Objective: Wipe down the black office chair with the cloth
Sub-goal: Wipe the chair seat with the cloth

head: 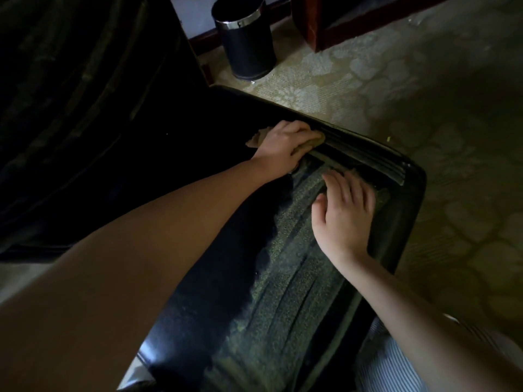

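Here, L hand [283, 144] gripping cloth [254, 140], ribbed chair [283, 292]

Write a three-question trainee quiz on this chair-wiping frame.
1. True or false: the right hand lies flat on the chair, holding nothing.
2. The cloth is held by: A the left hand; B the right hand; C neither.
3. Fill in: beyond the chair, a black ___ stands on the carpet.
Key: 1 true; 2 A; 3 bin.
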The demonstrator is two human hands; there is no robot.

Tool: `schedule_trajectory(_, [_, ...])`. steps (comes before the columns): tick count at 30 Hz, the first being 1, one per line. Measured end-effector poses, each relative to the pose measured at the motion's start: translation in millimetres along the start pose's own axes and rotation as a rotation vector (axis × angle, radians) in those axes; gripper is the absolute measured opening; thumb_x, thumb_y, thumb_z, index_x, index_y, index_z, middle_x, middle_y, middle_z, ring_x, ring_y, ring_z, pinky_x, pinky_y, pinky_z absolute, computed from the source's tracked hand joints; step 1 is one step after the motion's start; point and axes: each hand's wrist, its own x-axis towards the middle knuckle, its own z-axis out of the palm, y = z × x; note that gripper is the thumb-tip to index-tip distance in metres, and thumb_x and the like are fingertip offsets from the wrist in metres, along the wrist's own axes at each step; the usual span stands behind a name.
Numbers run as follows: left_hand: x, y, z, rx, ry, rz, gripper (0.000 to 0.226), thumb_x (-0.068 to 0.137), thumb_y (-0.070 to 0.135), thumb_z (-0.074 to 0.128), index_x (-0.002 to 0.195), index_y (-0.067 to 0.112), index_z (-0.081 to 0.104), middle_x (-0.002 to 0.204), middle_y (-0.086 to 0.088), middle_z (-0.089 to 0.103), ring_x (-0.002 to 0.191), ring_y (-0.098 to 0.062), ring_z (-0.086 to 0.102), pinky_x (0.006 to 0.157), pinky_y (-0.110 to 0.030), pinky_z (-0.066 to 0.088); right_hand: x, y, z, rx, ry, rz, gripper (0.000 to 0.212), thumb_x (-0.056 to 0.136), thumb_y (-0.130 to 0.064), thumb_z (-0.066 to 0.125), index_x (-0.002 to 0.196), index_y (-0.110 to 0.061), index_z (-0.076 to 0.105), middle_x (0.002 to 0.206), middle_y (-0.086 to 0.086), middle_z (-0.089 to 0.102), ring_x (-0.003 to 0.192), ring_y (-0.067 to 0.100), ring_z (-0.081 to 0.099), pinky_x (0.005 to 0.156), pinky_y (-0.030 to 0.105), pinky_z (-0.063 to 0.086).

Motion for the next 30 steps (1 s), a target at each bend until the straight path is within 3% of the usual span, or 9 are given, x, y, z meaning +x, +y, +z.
schedule_trajectory(9, [-57.1,15.8,-4.0,-0.057,-0.054,0.090,0.035,0.091,0.029,0.046,0.112,0.012,0.068,0.104,-0.009,0.064,0.089,-0.029,0.058,0.087,-0.022,0.034,3.3,2.5,0.7,0.072,0.072,-0.039,0.037,0.086,-0.015,0.041,0.110,-0.001,0.064,0.113,0.014,0.066,0.109,0.032,0.058,0.100,0.041,0.029])
schedule_trajectory(16, [-149.6,43.1,-9.6,-0.082,-0.114,0.084,0.028,0.092,0.027,0.050,0.111,0.019,0.069,0.106,0.000,0.063,0.094,-0.014,0.052,0.090,-0.021,0.035,6.7,-1.6,-4.6,0.070,0.004,-0.031,0.035,0.088,-0.015,0.040,0.111,-0.003,0.064,0.115,0.013,0.065,0.111,0.031,0.057,0.102,0.041,0.027])
schedule_trajectory(24, [-193.6,46.0,-15.7,-0.106,-0.235,0.173,0.030,0.088,0.015,0.058,0.118,0.017,0.064,0.117,-0.003,0.060,0.104,-0.014,0.046,0.098,-0.023,0.032,-7.9,-7.8,-38.9,0.081,-0.144,-0.028,0.043,0.086,-0.021,0.035,0.117,-0.005,0.061,0.123,0.013,0.060,0.119,0.032,0.051,0.105,0.045,0.028])
schedule_trajectory(27, [-160.2,37.1,-13.1,-0.033,-0.127,0.121,0.029,0.088,0.016,0.056,0.116,0.014,0.066,0.112,-0.008,0.062,0.099,-0.019,0.048,0.090,-0.028,0.038,-38.1,-8.9,-50.9,0.022,-0.259,-0.060,0.049,0.083,-0.025,0.033,0.117,-0.003,0.061,0.125,0.016,0.059,0.118,0.036,0.051,0.101,0.046,0.031])
schedule_trajectory(30, [-111.9,33.8,-7.6,-0.004,0.028,-0.067,0.034,0.090,0.024,0.047,0.114,0.009,0.067,0.107,-0.013,0.064,0.089,-0.030,0.056,0.084,-0.032,0.042,-58.9,-16.6,-57.7,-0.046,-0.381,-0.065,0.052,0.079,-0.026,0.033,0.115,0.000,0.062,0.124,0.021,0.058,0.114,0.040,0.054,0.096,0.051,0.040])
